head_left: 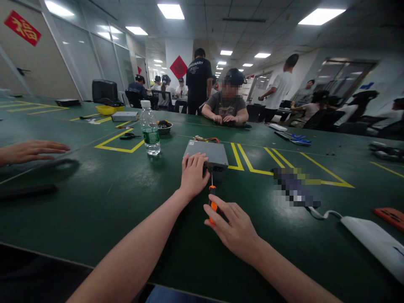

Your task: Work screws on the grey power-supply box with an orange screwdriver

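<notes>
A grey metal computer power supply [210, 152] lies on the green table, its coloured cables [206, 139] at the far side. My left hand [193, 172] grips its near left corner, fingers over the top and thumb down at the front face. In my right hand [235, 225] is a screwdriver [212, 191] with an orange and black handle, held between thumb and fingers. Its shaft points away from me and reaches the front face of the power supply, below the socket. The exact spot where the tip meets the box is too small to make out.
A water bottle [151, 130] stands left of the power supply, before a metal bowl [164, 127]. Another person's hand [34, 150] is at the far left. Rightwards lie a blurred-out device [295, 187], a white power bank [372, 242] and an orange phone [391, 216]. A person [227, 99] works opposite.
</notes>
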`<state>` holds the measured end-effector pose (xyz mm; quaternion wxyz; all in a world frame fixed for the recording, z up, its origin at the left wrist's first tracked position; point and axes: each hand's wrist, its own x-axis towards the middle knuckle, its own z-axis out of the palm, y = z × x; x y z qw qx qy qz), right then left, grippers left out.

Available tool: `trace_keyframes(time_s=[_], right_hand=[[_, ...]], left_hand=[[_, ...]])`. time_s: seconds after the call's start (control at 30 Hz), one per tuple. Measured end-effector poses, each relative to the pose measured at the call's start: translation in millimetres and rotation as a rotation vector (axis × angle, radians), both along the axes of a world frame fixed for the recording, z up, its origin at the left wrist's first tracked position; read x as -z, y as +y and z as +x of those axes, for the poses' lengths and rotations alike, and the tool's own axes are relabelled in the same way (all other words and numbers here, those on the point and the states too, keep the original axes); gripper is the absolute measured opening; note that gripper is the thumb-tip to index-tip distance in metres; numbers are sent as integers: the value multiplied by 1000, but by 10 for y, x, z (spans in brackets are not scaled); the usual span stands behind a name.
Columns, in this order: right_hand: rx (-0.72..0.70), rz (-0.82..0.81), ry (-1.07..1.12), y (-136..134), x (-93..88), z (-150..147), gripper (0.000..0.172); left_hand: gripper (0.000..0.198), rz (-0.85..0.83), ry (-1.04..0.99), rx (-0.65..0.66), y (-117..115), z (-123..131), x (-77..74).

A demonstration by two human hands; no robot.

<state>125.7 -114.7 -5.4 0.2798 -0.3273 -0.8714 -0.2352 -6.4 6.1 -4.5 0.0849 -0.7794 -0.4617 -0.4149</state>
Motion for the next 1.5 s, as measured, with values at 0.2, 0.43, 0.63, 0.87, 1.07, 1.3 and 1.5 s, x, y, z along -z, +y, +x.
trace_keyframes(time_s=[0.2,0.43,0.63,0.87,1.07,1.3,1.5], right_hand=[[-111,11,73,119,32,35,17],[-148,-130,110,119,-22,81,31],[-153,-62,73,146,-42,53,31],[-163,-111,175,145,-18,91,30],[-131,-147,40,114,-111,66,34],[-170,-71,99,159,-36,46,19],[-126,-147,44,123,-85,52,34]], left_hand=[[29,3,-5,-4,4,-3,8],[29,-8,11,-2,2,-8,-1],[30,-13,28,-1,-11,-15,-19],[31,-10,33,-7,-4,-13,-10],[30,-4,38,-8,-5,-11,-10],[30,4,42,-12,-2,-8,-4],[30,2,30,-3,-7,-7,-10]])
